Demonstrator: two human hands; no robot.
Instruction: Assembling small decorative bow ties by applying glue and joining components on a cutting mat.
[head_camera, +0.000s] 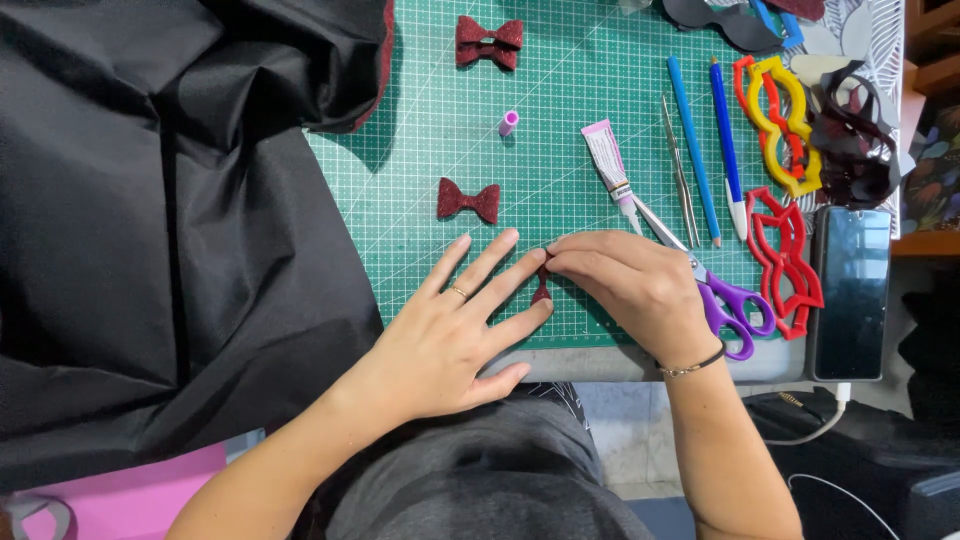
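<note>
A large sheet of black fabric (150, 230) covers the left side, overlapping the green gridded cutting mat (560, 150). Two finished dark-red glitter bows (468, 200) lie farther out on the mat, so at least two are done. Near the mat's near edge, the left hand (450, 335), fingers spread flat, and the right hand (630, 285), fingertips pinched, press a small dark-red glitter piece (541, 287), apparently a third bow not yet formed. Purple-handled scissors (725, 305) lie just right.

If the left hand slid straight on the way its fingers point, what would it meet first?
The left hand points up and right across the green cutting mat. Past the small dark red piece, it would likely meet the glue tube first.
</note>
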